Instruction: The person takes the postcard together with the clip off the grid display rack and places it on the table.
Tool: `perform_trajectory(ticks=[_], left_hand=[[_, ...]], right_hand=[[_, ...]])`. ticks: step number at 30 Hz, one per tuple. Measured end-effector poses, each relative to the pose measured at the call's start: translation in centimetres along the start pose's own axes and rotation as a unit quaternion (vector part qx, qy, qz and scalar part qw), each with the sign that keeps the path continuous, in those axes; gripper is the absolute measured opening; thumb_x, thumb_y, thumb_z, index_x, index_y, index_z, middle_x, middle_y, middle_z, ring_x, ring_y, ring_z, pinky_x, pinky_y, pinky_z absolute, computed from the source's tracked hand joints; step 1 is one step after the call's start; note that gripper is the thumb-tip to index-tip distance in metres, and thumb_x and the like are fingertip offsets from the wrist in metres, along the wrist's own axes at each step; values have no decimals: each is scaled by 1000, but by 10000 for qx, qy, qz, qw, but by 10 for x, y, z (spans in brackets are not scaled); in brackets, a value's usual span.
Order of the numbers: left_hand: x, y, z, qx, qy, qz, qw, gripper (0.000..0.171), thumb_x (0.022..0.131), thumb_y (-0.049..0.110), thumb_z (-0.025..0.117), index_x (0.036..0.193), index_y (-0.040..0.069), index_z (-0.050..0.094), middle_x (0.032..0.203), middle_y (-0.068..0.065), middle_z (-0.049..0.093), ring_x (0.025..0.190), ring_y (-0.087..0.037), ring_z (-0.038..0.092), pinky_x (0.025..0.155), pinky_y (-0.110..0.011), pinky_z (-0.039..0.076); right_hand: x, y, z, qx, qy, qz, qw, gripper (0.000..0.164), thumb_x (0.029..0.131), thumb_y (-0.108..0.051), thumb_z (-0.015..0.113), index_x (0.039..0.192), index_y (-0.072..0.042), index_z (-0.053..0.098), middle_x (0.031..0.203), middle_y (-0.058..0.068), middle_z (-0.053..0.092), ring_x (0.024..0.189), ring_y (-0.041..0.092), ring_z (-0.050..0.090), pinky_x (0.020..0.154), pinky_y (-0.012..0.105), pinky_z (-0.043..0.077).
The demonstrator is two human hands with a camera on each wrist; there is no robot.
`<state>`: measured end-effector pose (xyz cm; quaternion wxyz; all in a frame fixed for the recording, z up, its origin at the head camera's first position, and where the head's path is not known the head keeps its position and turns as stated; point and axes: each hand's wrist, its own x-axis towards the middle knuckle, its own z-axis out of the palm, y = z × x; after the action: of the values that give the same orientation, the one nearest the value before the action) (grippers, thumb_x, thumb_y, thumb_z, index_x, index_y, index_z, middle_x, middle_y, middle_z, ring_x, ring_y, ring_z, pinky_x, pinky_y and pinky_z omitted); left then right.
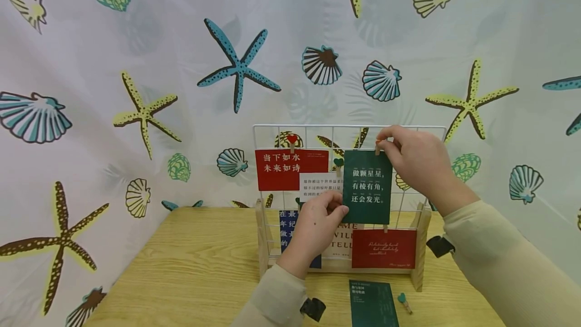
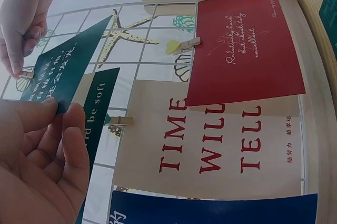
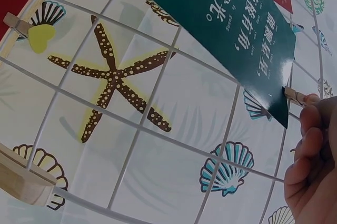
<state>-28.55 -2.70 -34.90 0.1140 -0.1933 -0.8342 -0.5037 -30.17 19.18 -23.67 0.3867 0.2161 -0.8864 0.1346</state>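
Observation:
A dark green card (image 1: 366, 185) with white lettering is held upright in front of a white wire grid (image 1: 313, 126). My left hand (image 1: 318, 223) pinches its lower left edge between thumb and fingers. At its top right corner, my right hand (image 1: 419, 165) pinches a small wooden clothespin (image 3: 295, 96) whose jaws sit at the card's edge. In the left wrist view, the green card (image 2: 68, 66) tilts away from the grid at the left thumb. Whether the clothespin also grips a wire cannot be told.
Other cards hang on the grid: a red card (image 1: 281, 178), a white card (image 1: 317, 185), a lower red card (image 1: 383, 249) and a beige card (image 2: 158, 145). A wooden stand (image 1: 419, 261) holds the grid. On the table lie another green card (image 1: 373, 307) and a clothespin (image 1: 405, 303).

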Motion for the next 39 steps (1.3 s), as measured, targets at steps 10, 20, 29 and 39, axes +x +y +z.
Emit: perform_trajectory(ticks=[10,20,29,39], left_hand=[[-1,0,-1,-21,-35,-21,10000,18,100,23,66,117,17,70,95,9,66,82,-10,60,75,-30,53],[-1,1,-2,-30,-28,-87,10000,19,99,23,67,117,17,70,95,9,66,84,-11,60,76,-30,53],[-2,5,-5,0,-63,-139,9999,20,100,23,67,119,16,69,98,8,66,84,-12,60,77,-31,54],[-8,4,-6,-48,-117,-150,9998,13,100,23,66,112,19,69,92,8,64,80,-12,59,73,-31,52]], right_hand=[[0,-2,-1,23,-26,83,10000,10,101,-21,64,106,-16,71,73,4,68,51,16,48,45,33,35],[1,-4,-3,35,-94,231,9997,12,102,-22,63,107,-16,71,80,6,72,55,17,54,48,33,38],[4,-3,-5,2,110,163,9998,12,102,-20,63,107,-13,71,77,6,71,50,15,49,45,33,37],[0,-3,-9,111,133,163,9997,14,102,-21,62,110,-12,70,72,4,68,49,15,46,44,33,35]])
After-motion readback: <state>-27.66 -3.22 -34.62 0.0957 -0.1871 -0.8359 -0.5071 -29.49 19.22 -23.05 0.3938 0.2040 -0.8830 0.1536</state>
